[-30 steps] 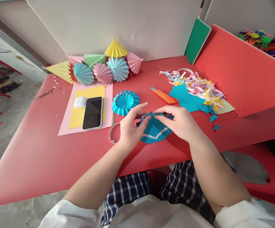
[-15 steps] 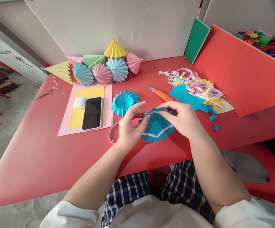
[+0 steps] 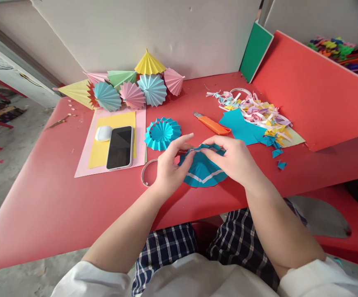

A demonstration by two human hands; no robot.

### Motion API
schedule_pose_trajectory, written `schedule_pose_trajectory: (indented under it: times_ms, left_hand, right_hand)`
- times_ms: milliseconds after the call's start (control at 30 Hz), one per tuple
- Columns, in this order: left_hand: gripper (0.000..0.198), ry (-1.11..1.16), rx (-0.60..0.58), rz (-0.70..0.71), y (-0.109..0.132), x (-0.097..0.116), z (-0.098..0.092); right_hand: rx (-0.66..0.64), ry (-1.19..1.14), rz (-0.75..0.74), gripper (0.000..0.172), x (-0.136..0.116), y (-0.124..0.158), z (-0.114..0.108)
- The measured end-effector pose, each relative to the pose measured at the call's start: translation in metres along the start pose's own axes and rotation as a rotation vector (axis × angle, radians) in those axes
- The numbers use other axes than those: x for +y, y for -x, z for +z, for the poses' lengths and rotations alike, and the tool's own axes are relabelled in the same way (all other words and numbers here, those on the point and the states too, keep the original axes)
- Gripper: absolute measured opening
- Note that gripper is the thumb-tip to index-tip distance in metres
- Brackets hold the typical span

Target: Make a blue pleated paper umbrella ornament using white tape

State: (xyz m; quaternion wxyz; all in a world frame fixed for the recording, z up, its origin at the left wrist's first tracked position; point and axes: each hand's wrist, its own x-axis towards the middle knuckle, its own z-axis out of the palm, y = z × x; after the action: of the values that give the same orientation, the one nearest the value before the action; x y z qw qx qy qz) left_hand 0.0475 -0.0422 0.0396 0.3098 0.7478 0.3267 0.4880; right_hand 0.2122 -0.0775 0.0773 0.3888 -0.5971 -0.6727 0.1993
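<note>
A pleated blue paper fan with a white stripe is held low over the red table, near its front edge. My left hand pinches its left top edge. My right hand pinches the top edge from the right, fingers closed on the folds. A finished blue pleated paper rosette lies just behind my left hand. A roll of clear tape lies on the table beside my left wrist.
An orange box cutter, blue paper offcuts and a heap of paper scraps lie at right. A phone and white earbud case rest on yellow and pink sheets. Several paper umbrellas line the back wall.
The blue fan was lifted a little and tilted half a second ago, and has come back down toward the table. Both hands keep pinching its top edge.
</note>
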Motion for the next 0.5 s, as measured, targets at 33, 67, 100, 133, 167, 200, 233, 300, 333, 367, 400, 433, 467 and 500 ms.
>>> schedule_pose_trajectory:
  times_ms: [33,67,100,133,167,200,233,300,333,367,400,433,467,500]
  left_hand:
    - [0.039,-0.01,-0.004,0.002,0.0001,0.0001,0.0]
    - [0.039,-0.02,-0.008,0.001,0.0002,0.0001,0.0001]
    - [0.039,-0.029,-0.011,-0.001,0.0003,0.0,0.0001]
    - [0.039,-0.034,-0.012,-0.004,0.0004,-0.0002,0.0001]
    - [0.039,-0.035,-0.013,-0.006,0.0005,-0.0004,0.0002]
    - [0.039,-0.033,-0.011,-0.006,0.0005,-0.0005,0.0003]
    - [0.04,-0.031,-0.007,-0.005,0.0005,-0.0006,0.0004]
    - [0.04,-0.03,0.0,0.001,0.0005,-0.0005,0.0007]
    - [0.04,-0.03,0.002,0.005,0.0005,-0.0003,0.0009]
    - [0.04,-0.032,0.003,0.009,0.0006,0.0,0.0012]
    - [0.04,-0.036,0.005,0.013,0.0008,0.0004,0.0015]
    - [0.04,-0.042,0.005,0.017,0.0011,0.0008,0.0018]
    - [0.04,-0.049,0.006,0.019,0.0014,0.0011,0.0021]
    - [0.039,-0.058,0.007,0.02,0.0018,0.0014,0.0024]
  right_hand:
    - [0.006,0.009,-0.005,0.009,0.0,0.0,0.0003]
    - [0.01,0.018,-0.01,0.009,0.0001,0.0001,0.0006]
    - [0.012,0.025,-0.014,0.009,0.0003,0.0002,0.0009]
    - [0.01,0.029,-0.019,0.01,0.0004,0.0004,0.0012]
    - [0.005,0.031,-0.023,0.01,0.0005,0.0005,0.0015]
    - [0.001,0.031,-0.026,0.01,0.0006,0.0007,0.0019]
    - [-0.002,0.031,-0.029,0.01,0.0005,0.0008,0.0022]
    - [-0.004,0.033,-0.03,0.011,0.0002,0.0011,0.0029]
    - [-0.004,0.035,-0.029,0.011,0.0,0.0013,0.0033]
    - [-0.003,0.037,-0.028,0.012,-0.0003,0.0014,0.0036]
    - [-0.003,0.041,-0.026,0.012,-0.0006,0.0016,0.004]
    - [-0.005,0.045,-0.023,0.012,-0.001,0.0017,0.0044]
    - [-0.008,0.048,-0.019,0.012,-0.0013,0.0018,0.0048]
    - [-0.012,0.049,-0.015,0.012,-0.0017,0.0019,0.0052]
